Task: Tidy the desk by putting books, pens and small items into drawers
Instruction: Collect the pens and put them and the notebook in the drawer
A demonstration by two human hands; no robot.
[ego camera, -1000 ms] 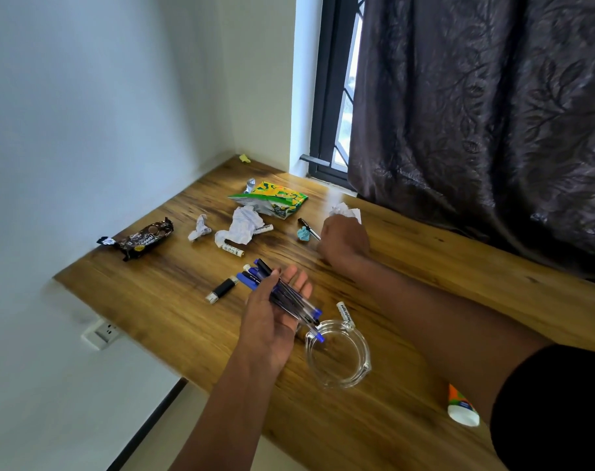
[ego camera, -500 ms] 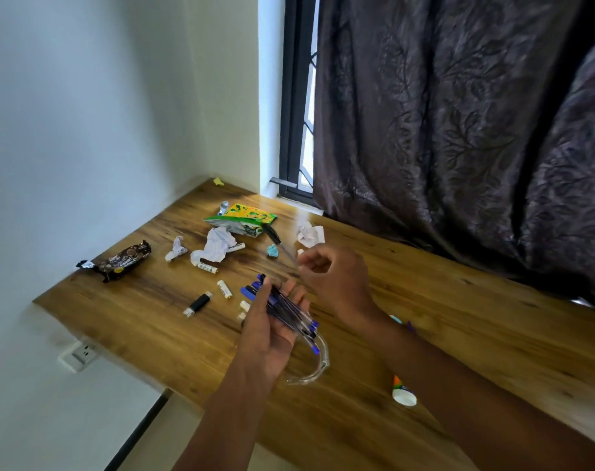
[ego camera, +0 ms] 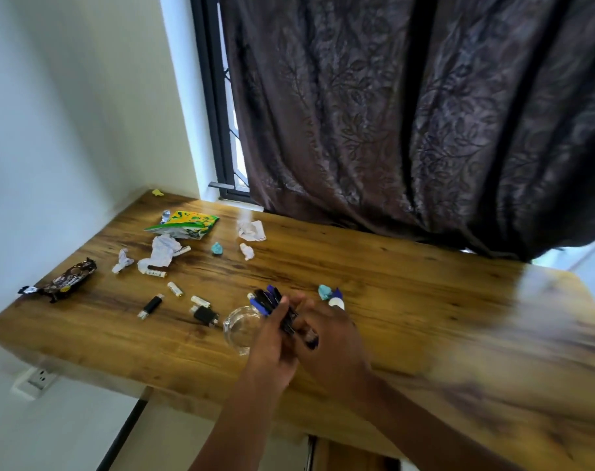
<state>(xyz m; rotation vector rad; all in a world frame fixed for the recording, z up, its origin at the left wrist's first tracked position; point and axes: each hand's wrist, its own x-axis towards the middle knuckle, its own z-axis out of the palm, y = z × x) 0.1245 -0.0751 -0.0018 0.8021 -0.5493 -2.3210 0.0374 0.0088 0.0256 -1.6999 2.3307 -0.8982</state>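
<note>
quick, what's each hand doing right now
Left hand: grips the bundle of pens.
Right hand: against the same bundle; its grip cannot be told.

I see a bundle of blue- and black-capped pens (ego camera: pixel 272 305) gathered side by side, caps pointing away toward the curtain, held just above the bench (ego camera: pixel 374 283) right beside the clear glass dish (ego camera: pixel 241 329).

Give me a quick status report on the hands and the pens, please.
Left hand grips the pen bundle; right hand closes on it too. Bundle above the glass dish, not stowed. Batteries and wrappers litter the desk.
</note>
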